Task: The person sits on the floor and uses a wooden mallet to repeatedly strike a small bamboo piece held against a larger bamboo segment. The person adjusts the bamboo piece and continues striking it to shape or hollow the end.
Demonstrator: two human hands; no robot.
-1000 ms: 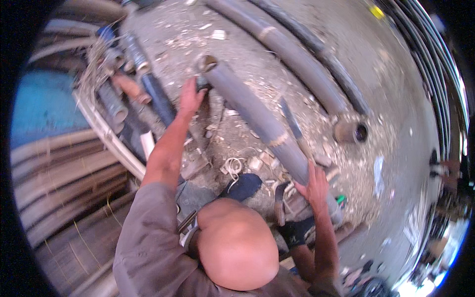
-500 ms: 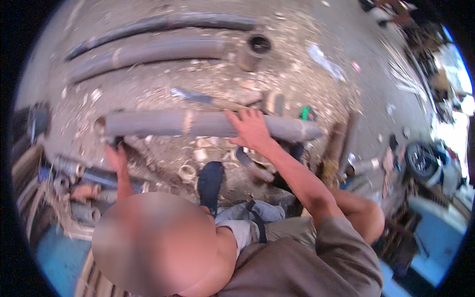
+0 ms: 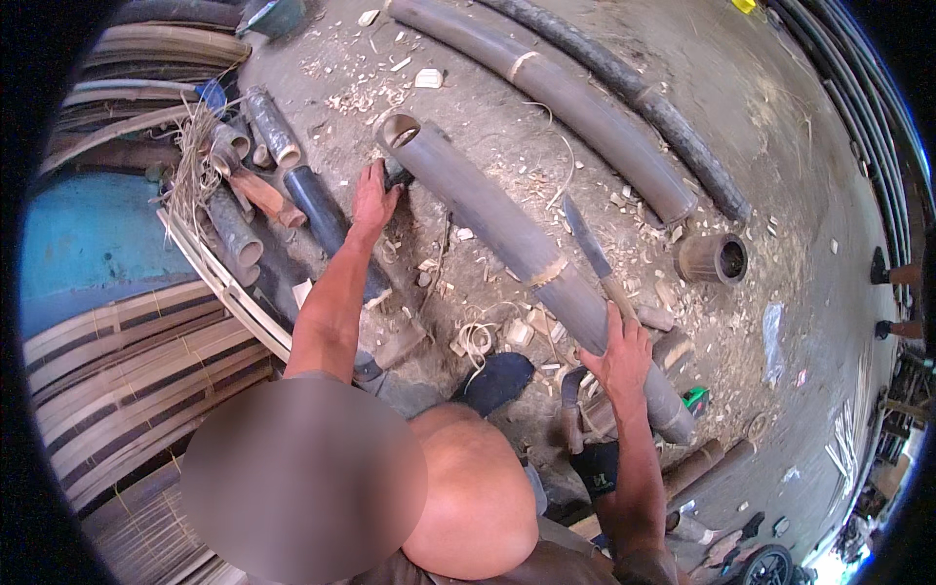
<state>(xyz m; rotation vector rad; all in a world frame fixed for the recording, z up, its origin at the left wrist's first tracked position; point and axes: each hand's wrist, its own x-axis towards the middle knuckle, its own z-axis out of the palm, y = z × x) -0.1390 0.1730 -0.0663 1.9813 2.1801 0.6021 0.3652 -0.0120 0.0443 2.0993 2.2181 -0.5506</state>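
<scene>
A thick bamboo tube (image 3: 487, 219) lies slantwise before me, its open hollow end at the far left. My right hand (image 3: 621, 359) is wrapped over its nearer right part, past the pale node ring. By the hollow end, my left hand (image 3: 372, 200) has its fingers and thumb about a small dark object (image 3: 396, 175), whose kind I cannot make out. Just beyond the tube lies a long knife (image 3: 587, 242) with a wooden handle. A second, dark-bladed tool (image 3: 571, 400) sits near my right hand, and a small green item (image 3: 695, 398) is by the tube's near end.
Two long bamboo poles (image 3: 575, 107) lie farther off, near a short upright bamboo piece (image 3: 700, 257). Shavings and chips litter the ground. Cut tubes (image 3: 234, 229) are heaped at left, beside slatted bamboo panels (image 3: 136, 380). Another person's feet (image 3: 882, 329) show at the right edge.
My view has swung left, so the tube now appears slanted instead of level. My right hand stays on the tube; my left hand stays by its hollow end.
</scene>
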